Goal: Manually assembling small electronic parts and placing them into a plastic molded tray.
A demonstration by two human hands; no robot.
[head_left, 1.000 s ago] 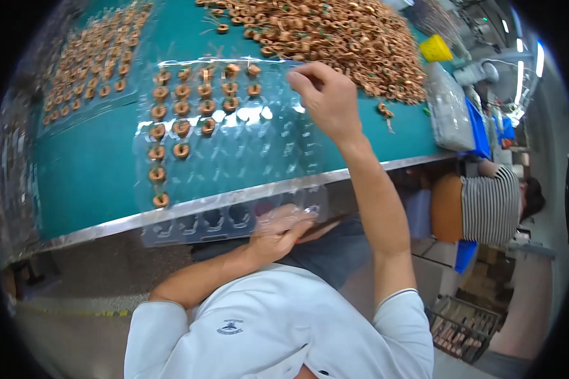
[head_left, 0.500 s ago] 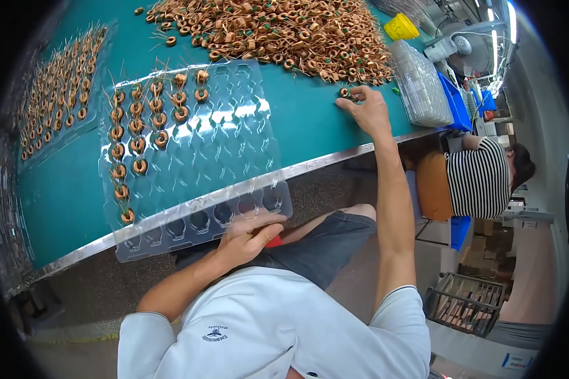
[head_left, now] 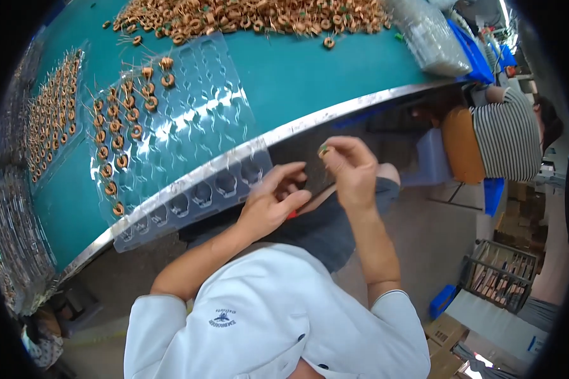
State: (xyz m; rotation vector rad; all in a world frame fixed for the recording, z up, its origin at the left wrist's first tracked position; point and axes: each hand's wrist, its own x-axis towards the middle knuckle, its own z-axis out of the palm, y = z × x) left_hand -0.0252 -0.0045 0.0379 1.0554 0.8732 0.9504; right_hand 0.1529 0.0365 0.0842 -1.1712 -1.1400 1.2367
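My right hand (head_left: 354, 167) is raised in front of the table edge, thumb and forefinger pinched on a small copper-wound ring coil (head_left: 324, 150); a bit of green shows on it, and the fingers cover most of the rest. To its left, my left hand (head_left: 273, 201) hovers above my lap with fingers curled and thumb apart, holding nothing I can see. It is beside the near corner of a clear plastic tray (head_left: 199, 126), which overhangs the table edge. Copper ring coils (head_left: 116, 125) with upright wire ends fill pockets in the tray's left columns.
A large heap of loose coils (head_left: 253, 18) covers the far side of the green table (head_left: 297, 82). Another filled tray (head_left: 55, 117) lies at left, beside stacked trays (head_left: 12, 227). Bagged clear trays (head_left: 430, 38) stand at far right. A person in a striped shirt (head_left: 506, 142) sits beyond.
My right hand has come back from the heap's edge toward my body with a coil. My left hand has lifted off the tray's near edge and moved right. The view has shifted.
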